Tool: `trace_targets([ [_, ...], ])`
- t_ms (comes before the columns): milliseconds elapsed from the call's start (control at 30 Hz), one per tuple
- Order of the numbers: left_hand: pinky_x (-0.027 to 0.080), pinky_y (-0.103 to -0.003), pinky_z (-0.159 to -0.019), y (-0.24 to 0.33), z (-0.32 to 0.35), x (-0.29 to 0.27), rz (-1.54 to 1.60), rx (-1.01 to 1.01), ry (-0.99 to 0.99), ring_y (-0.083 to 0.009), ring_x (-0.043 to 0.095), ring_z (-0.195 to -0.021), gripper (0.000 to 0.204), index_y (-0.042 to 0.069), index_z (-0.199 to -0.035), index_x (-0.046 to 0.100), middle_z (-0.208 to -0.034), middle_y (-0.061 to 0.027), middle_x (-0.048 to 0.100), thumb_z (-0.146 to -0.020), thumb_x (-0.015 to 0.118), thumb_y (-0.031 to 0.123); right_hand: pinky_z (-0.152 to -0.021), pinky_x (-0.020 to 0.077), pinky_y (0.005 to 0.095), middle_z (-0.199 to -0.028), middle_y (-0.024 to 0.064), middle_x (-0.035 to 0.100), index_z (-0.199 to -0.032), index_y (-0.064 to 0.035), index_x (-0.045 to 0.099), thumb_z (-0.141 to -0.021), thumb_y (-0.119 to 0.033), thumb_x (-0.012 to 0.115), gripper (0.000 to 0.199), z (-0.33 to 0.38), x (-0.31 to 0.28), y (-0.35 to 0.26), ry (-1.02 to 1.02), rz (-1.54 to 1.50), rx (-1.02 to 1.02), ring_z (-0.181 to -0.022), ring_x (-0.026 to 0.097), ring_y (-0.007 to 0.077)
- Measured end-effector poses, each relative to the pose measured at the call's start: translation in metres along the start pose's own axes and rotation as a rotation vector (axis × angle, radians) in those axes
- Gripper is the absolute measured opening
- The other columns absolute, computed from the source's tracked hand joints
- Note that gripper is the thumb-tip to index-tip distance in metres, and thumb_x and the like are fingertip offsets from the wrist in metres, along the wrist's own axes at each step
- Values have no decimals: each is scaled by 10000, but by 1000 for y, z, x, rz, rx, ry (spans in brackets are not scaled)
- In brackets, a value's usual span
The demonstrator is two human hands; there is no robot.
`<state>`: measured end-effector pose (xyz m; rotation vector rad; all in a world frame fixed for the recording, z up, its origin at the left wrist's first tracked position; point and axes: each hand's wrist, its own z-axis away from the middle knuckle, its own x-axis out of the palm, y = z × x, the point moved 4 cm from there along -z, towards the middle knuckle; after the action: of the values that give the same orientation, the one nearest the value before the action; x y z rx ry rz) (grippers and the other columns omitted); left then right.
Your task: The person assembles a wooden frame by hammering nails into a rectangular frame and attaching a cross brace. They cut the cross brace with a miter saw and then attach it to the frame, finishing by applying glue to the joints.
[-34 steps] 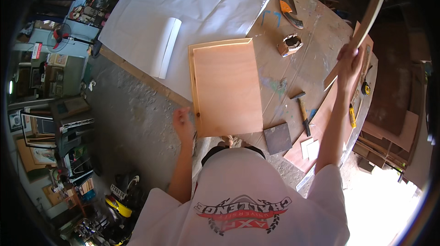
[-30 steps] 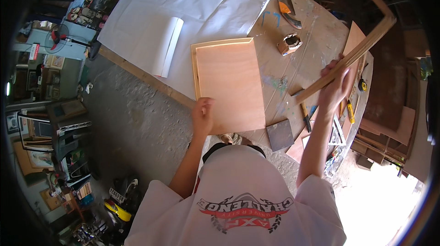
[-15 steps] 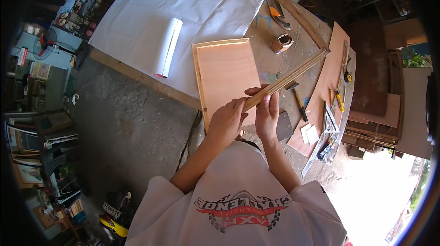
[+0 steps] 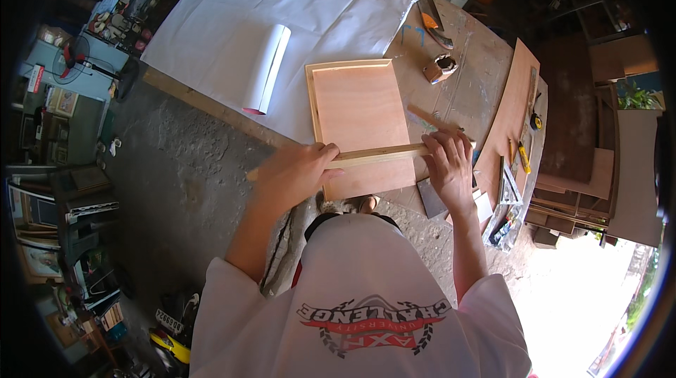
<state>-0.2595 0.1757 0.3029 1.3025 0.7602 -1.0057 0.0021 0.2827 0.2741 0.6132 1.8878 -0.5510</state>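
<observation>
While I hold the long pale wooden strip (image 4: 377,156) level across the near end of the rectangular reddish plywood panel (image 4: 360,121), my left hand (image 4: 299,174) is closed around the strip's left portion and my right hand (image 4: 447,159) is closed around its right portion. The strip lies crosswise over the panel, just inside its near edge; whether it rests on the surface or sits slightly above it cannot be determined. The panel lies flat on the counter (image 4: 472,89), partly over a large white paper sheet (image 4: 232,19) that carries a rolled white paper tube (image 4: 267,68). A tape roll (image 4: 441,68) lies beyond the panel, apart from it. Judged step: aligning the strip with the panel's near edge. The alignment calls for both ends square to the panel's side edges, with equal downward pressure from both hands.
</observation>
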Motion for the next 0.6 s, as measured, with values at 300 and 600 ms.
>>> trace_targets([
  [300, 497, -420, -950, 9, -9, -82, 28, 314, 981, -280, 667, -1056, 217, 94, -1076, 715, -1120, -104, 710, -887, 744, 197, -577, 479, 347, -803, 85, 627, -1265, -49, 543, -983, -92, 634, 299, -3, 32, 68, 210, -777, 556, -615, 568, 179],
  [600, 468, -443, -983, -6, 10, 172, 223, 54, 270, -289, 584, -1194, 497, 81, -1301, 625, -1316, -109, 615, -873, 771, 286, -608, 501, 395, -838, 146, 637, -1318, -66, 569, -944, -201, 691, 416, 71, 195, 94, 11, -627, 816, -703, 640, 283],
])
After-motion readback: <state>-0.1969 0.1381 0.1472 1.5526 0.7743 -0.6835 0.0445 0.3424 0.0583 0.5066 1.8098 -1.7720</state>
